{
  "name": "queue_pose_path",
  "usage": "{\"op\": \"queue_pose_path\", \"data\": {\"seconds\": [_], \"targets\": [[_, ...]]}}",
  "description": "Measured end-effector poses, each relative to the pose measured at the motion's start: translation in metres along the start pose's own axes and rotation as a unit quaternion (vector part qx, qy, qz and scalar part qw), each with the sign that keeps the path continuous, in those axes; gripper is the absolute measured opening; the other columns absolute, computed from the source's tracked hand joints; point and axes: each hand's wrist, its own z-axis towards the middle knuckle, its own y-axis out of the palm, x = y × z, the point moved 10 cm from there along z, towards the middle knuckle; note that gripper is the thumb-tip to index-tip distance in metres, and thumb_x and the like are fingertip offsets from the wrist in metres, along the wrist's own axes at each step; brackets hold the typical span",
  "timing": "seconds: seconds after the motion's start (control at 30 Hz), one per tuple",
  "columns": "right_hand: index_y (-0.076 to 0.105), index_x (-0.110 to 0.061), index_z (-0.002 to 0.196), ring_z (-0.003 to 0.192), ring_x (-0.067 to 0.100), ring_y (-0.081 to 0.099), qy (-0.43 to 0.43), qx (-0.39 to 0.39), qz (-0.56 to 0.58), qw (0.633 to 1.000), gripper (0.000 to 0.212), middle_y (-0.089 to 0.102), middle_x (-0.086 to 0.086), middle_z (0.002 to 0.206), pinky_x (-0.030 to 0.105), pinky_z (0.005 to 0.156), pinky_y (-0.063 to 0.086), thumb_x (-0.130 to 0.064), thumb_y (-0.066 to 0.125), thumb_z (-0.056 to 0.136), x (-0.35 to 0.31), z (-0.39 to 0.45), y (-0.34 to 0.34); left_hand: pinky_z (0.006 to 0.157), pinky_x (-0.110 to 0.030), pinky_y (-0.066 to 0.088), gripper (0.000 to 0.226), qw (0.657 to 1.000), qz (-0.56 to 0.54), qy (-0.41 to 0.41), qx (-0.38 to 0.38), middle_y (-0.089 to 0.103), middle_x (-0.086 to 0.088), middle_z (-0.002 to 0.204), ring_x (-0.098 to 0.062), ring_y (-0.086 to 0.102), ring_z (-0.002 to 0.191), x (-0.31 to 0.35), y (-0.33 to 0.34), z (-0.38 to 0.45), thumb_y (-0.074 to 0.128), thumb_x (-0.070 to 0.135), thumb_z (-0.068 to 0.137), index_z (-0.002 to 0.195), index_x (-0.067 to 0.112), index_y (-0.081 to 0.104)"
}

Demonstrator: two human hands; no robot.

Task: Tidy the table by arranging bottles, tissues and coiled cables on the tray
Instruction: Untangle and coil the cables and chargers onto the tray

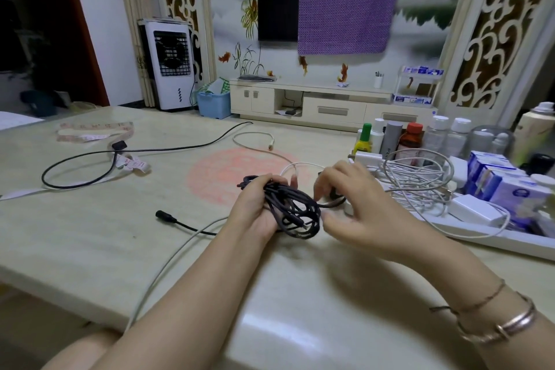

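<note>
My left hand (255, 207) grips a coiled bundle of dark cable (292, 212) just above the table's middle. My right hand (351, 204) pinches the free end of that cable beside the coil, fingers curled. To the right lies the white tray (492, 242), holding a loose coil of white cable (420, 177) with white chargers (474, 210), several bottles (411, 138) along its far side, and blue-and-white tissue packs (504, 183).
A long black cable (99, 156) loops over the table's left, crossing a measuring tape (93, 132). A white cable (255, 141) lies farther back. A grey cable with a black plug (165, 216) trails off the front edge. A TV cabinet stands behind.
</note>
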Motion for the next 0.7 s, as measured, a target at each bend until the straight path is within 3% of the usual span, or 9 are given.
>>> {"op": "queue_pose_path", "data": {"seconds": [0.1, 0.17, 0.27, 0.33, 0.43, 0.53, 0.6, 0.7], "targets": [[0.047, -0.032, 0.102, 0.098, 0.010, 0.047, 0.032, -0.061, 0.062, 0.996, 0.031, 0.054, -0.014, 0.096, 0.033, 0.087, 0.042, -0.032, 0.060, 0.074, 0.011, -0.004, 0.017, 0.046, -0.022, 0.052, 0.035, 1.000, 0.010, -0.010, -0.020, 0.049, -0.006, 0.052, -0.020, 0.066, 0.055, 0.001, 0.001, 0.000, 0.041, -0.006, 0.090, 0.058, 0.007, 0.045], [0.047, -0.035, 0.101, 0.090, 0.011, 0.057, 0.084, -0.109, 0.149, 0.979, 0.029, 0.064, -0.011, 0.091, 0.038, 0.086, 0.048, -0.036, 0.058, 0.073, 0.019, -0.008, 0.031, 0.050, -0.021, 0.054, 0.035, 0.999, 0.001, -0.008, -0.052, 0.047, -0.003, 0.051, -0.015, 0.061, 0.051, 0.002, 0.008, -0.001, 0.039, -0.004, 0.093, 0.060, 0.009, 0.044], [0.059, -0.019, 0.092, 0.061, 0.024, 0.064, 0.147, -0.108, 0.298, 0.937, 0.023, 0.071, 0.004, 0.078, 0.038, 0.069, 0.051, -0.029, 0.047, 0.074, 0.030, -0.005, 0.038, 0.055, -0.022, 0.054, 0.027, 0.993, 0.014, 0.032, -0.117, 0.042, -0.001, 0.062, -0.009, 0.043, 0.057, 0.009, 0.024, -0.004, 0.041, 0.003, 0.097, 0.071, 0.011, 0.042], [0.063, -0.013, 0.084, 0.052, 0.026, 0.061, 0.186, -0.088, 0.301, 0.931, 0.023, 0.070, 0.002, 0.068, 0.031, 0.060, 0.047, -0.022, 0.042, 0.085, 0.044, 0.000, 0.041, 0.057, -0.022, 0.052, 0.022, 0.985, 0.048, 0.066, -0.154, 0.042, -0.001, 0.068, -0.010, 0.040, 0.060, 0.013, 0.035, -0.008, 0.042, 0.006, 0.099, 0.077, 0.009, 0.043], [0.067, -0.011, 0.076, 0.055, 0.017, 0.050, 0.229, -0.149, 0.268, 0.924, 0.035, 0.059, -0.001, 0.062, 0.028, 0.060, 0.035, -0.017, 0.039, 0.097, 0.058, 0.002, 0.060, 0.062, -0.024, 0.053, 0.017, 0.972, 0.093, 0.122, -0.179, 0.043, -0.001, 0.070, -0.009, 0.043, 0.053, 0.018, 0.045, -0.014, 0.041, 0.007, 0.100, 0.083, 0.009, 0.043], [0.070, -0.012, 0.095, 0.058, 0.017, 0.066, 0.196, -0.287, 0.380, 0.857, 0.029, 0.073, 0.011, 0.095, 0.016, 0.052, 0.035, -0.016, 0.041, 0.098, 0.039, -0.005, 0.080, 0.061, -0.023, 0.052, 0.019, 0.963, 0.110, 0.153, -0.194, 0.042, 0.000, 0.069, -0.007, 0.042, 0.049, 0.026, 0.051, -0.017, 0.040, 0.008, 0.101, 0.083, 0.011, 0.044], [0.069, -0.014, 0.105, 0.071, 0.019, 0.072, 0.181, -0.323, 0.449, 0.813, 0.022, 0.071, 0.011, 0.110, 0.009, 0.056, 0.042, -0.020, 0.049, 0.098, 0.030, -0.008, 0.080, 0.060, -0.023, 0.051, 0.021, 0.959, 0.114, 0.157, -0.207, 0.041, 0.001, 0.068, -0.007, 0.041, 0.049, 0.028, 0.053, -0.018, 0.041, 0.009, 0.101, 0.081, 0.012, 0.043], [0.061, -0.001, 0.113, 0.084, 0.025, 0.072, 0.191, -0.338, 0.500, 0.775, 0.023, 0.069, 0.004, 0.093, 0.012, 0.061, 0.046, -0.013, 0.053, 0.096, 0.033, -0.011, 0.080, 0.060, -0.022, 0.050, 0.024, 0.957, 0.109, 0.145, -0.226, 0.040, 0.001, 0.069, -0.007, 0.040, 0.050, 0.025, 0.056, -0.020, 0.041, 0.010, 0.101, 0.078, 0.013, 0.043]]}}
